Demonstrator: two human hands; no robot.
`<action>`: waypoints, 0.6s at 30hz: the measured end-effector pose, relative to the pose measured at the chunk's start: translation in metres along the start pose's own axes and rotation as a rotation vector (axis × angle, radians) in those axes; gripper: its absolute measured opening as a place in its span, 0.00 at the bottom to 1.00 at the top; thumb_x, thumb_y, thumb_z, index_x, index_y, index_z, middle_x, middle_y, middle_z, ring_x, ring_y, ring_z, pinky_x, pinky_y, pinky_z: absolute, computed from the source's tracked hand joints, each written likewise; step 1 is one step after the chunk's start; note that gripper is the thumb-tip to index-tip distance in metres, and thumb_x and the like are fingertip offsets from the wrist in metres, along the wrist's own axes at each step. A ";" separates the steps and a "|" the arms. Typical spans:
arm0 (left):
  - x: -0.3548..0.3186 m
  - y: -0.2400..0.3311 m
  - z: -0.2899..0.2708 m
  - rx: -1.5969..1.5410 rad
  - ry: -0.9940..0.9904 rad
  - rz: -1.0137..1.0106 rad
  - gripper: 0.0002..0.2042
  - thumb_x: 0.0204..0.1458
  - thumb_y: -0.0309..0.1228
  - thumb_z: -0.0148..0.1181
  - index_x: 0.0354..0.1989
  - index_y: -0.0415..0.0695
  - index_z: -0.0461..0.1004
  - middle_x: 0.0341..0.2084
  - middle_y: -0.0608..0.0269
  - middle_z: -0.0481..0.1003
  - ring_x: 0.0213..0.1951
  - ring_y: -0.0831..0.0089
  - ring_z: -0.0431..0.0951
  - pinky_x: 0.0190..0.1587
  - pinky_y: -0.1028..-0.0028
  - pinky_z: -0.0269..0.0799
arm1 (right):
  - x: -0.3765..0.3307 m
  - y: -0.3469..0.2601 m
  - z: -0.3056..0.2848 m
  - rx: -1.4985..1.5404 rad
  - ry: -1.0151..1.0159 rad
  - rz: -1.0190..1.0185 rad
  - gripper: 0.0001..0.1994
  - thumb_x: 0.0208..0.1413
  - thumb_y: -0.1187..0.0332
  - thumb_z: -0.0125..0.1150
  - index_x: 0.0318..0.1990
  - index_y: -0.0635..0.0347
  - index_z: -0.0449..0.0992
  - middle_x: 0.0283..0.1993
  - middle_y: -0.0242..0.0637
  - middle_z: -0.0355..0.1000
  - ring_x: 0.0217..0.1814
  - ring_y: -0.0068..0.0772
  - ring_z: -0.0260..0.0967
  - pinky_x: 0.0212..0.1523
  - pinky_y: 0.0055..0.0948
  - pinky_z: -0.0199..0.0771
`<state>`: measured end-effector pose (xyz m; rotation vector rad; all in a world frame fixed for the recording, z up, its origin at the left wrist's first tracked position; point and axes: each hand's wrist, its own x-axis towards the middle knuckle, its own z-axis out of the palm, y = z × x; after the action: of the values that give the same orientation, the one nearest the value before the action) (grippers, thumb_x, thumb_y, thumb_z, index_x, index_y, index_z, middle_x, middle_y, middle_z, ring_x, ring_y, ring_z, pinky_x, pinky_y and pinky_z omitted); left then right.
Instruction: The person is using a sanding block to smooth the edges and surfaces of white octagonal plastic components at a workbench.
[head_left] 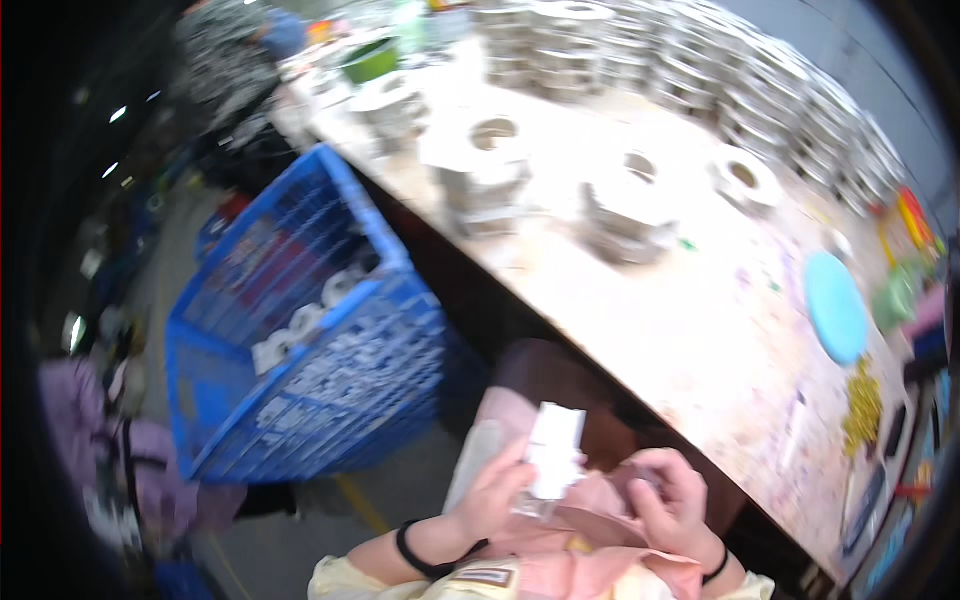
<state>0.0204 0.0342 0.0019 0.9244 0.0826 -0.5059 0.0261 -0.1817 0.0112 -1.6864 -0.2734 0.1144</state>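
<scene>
White strip (556, 450) in left fingers (508, 470)

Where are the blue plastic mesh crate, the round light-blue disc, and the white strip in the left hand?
blue plastic mesh crate (300, 400): head view, front wall.
round light-blue disc (835, 307): head view, centre.
white strip (556, 450): head view, middle.

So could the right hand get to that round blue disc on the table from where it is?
Probably yes: the right hand sits just below the table edge, and nothing stands between it and the blue disc.
</scene>
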 end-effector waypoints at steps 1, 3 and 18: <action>0.000 0.002 -0.001 -0.009 -0.014 0.003 0.21 0.54 0.24 0.32 0.58 0.34 0.53 0.50 0.50 0.66 0.51 0.65 0.69 0.55 0.68 0.62 | 0.003 -0.005 -0.003 0.027 -0.055 0.087 0.09 0.52 0.76 0.55 0.41 0.67 0.68 0.28 0.37 0.72 0.28 0.18 0.68 0.29 0.18 0.68; 0.000 0.004 0.000 -0.019 -0.078 -0.003 0.22 0.53 0.23 0.31 0.58 0.33 0.52 0.52 0.49 0.64 0.53 0.64 0.67 0.57 0.67 0.60 | -0.002 -0.012 -0.004 0.053 0.002 0.095 0.11 0.53 0.75 0.54 0.44 0.66 0.68 0.28 0.37 0.72 0.26 0.18 0.68 0.27 0.19 0.67; 0.005 -0.002 0.027 0.058 -0.073 -0.120 0.20 0.58 0.22 0.35 0.60 0.36 0.49 0.56 0.54 0.59 0.55 0.68 0.64 0.58 0.69 0.59 | 0.001 -0.002 0.001 -0.269 -0.156 -0.086 0.20 0.37 0.63 0.71 0.37 0.64 0.74 0.26 0.39 0.73 0.25 0.24 0.71 0.26 0.21 0.69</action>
<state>0.0199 0.0097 0.0152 0.9605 0.0580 -0.6560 0.0265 -0.1800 0.0129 -1.9320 -0.4955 0.1503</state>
